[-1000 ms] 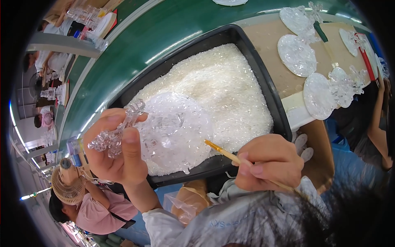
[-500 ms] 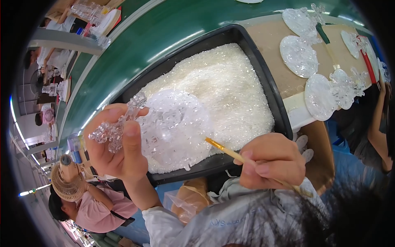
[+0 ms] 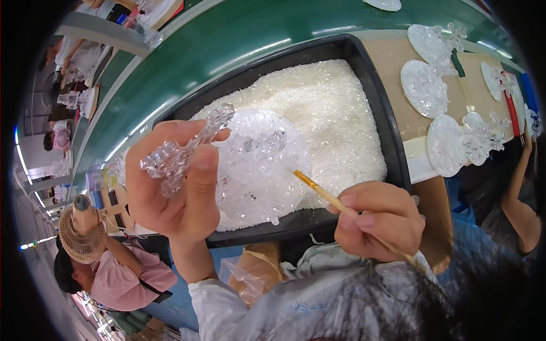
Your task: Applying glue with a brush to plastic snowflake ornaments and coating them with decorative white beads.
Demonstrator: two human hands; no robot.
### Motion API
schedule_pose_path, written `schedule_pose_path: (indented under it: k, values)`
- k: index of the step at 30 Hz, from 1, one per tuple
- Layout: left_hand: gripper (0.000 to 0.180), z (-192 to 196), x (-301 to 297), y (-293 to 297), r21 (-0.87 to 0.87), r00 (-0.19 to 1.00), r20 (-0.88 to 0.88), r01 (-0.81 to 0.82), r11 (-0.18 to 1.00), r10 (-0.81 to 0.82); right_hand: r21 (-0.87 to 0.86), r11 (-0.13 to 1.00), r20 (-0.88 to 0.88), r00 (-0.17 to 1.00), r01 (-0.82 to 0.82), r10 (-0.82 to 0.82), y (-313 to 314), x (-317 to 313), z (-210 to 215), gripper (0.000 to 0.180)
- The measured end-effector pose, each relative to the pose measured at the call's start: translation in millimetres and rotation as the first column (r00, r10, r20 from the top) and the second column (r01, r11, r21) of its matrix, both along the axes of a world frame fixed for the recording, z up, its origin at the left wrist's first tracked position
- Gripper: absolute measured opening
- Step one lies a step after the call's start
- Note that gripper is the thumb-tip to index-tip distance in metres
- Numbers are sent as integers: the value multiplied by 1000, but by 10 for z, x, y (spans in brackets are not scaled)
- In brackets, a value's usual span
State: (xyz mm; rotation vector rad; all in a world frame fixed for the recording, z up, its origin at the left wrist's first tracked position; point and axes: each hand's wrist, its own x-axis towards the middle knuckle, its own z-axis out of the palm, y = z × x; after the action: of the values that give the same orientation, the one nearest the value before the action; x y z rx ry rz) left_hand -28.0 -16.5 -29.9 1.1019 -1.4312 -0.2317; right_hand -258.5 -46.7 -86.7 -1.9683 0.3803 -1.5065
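Clear, faceted ornament (image 3: 244, 170) over glittering flakes (image 3: 335, 113) in a black tray (image 3: 392, 133).
Left hand (image 3: 185, 207) pinches its knobbly end, smooth round disc rightward; right hand (image 3: 381, 221) pinches a wooden brush (image 3: 328, 196), long axis slanting up-left toward the disc.

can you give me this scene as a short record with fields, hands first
left hand: grips a clear ornament with a round disc
right hand: holds a thin brush, bristles over the disc; contact unclear
below the disc: black tray holding shiny whitish bits
table: green
to the right: more clear ornaments by a brown board
lower left: tan fan, person in pink
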Motion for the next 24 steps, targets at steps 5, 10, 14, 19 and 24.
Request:
schedule_pose_path:
  k: [5, 10, 14, 19, 24]
  values:
    - [29, 32, 8, 53, 96, 995, 76, -73, 993, 66, 36, 999, -2, 1000, -26, 26, 27, -62, -9, 38]
    - [29, 12, -2, 22, 39, 997, 56, -55, 998, 53, 44, 999, -30, 999, -24, 25, 28, -33, 9, 38]
    - [29, 42, 0, 19, 36, 997, 61, -45, 998, 43, 95, 995, 36, 999, -44, 40, 50, -74, 22, 36]
    - [26, 17, 15, 14, 8, 997, 65, -43, 999, 43, 79, 995, -14, 998, -59, 60, 28, -54, 60, 33]
    - [23, 14, 26, -4, -46, 997, 71, -36, 998, 39, 128, 990, -14, 998, -61, 63, 39, -44, 48, 33]
